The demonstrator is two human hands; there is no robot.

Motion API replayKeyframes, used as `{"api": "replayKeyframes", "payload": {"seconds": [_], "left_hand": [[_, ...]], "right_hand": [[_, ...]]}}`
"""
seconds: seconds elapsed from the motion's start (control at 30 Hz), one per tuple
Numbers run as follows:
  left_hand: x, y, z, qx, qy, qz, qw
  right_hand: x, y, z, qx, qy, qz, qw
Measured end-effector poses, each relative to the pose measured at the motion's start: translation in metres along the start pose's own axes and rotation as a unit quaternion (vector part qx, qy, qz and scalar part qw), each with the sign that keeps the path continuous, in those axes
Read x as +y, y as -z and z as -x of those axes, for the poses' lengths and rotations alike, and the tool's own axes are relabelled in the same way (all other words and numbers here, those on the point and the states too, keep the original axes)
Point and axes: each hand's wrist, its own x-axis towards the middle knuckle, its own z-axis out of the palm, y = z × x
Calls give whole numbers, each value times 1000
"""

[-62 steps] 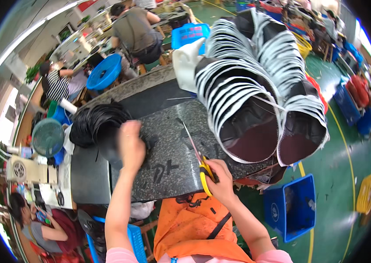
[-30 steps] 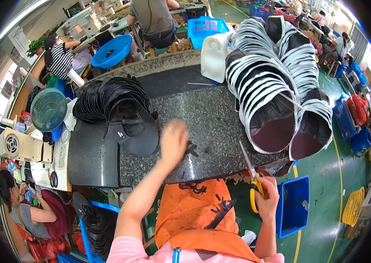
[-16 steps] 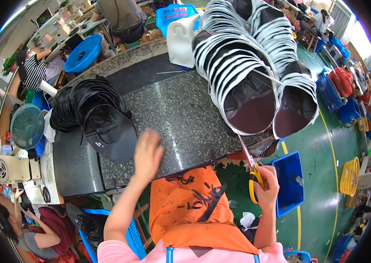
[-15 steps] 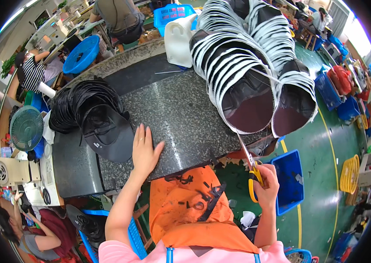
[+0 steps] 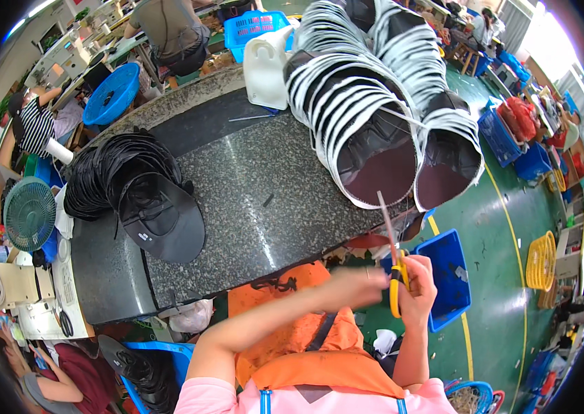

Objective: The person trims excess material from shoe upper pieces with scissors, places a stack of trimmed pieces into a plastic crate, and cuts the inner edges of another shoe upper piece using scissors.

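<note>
Half a second ago the left hand (image 5: 355,286) lay flat on the speckled stone table (image 5: 271,193); now it has lifted off and swung across the body, blurred, to sit just beside the right hand (image 5: 416,293) at about five o'clock in the view, below the table's near edge. Whether the left hand's fingers are curled or spread cannot be told through the blur. The right hand has stayed put, clenched around the yellow handles of one pair of scissors (image 5: 392,259), blades pointing up toward twelve o'clock. On the table, at nine o'clock, one black cap (image 5: 164,221) lies brim forward on one pile of black caps (image 5: 116,176), unmoved. At one o'clock lean two long nested rows of cap pieces (image 5: 381,124) with white edges. One white jug (image 5: 264,69) stands at twelve o'clock. One blue bin (image 5: 447,276) sits on the green floor beside the right hand, and one fan (image 5: 30,214) at nine o'clock.
</note>
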Motion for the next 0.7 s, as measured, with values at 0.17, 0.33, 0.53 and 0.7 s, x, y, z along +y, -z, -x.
{"api": "replayKeyframes", "payload": {"seconds": [0.17,0.33,0.53,0.7], "left_hand": [[43,7,56,169,45,-147,974],[59,102,147,524,44,-269,807],[41,156,268,711,191,-340,585],[-2,191,372,837,145,-144,507]], "right_hand": [[-12,-43,-30,-138,43,163,976],[-5,-148,-75,-164,118,312,929],[46,-201,-133,-96,201,399,890],[21,-229,-123,-114,243,359,894]]}}
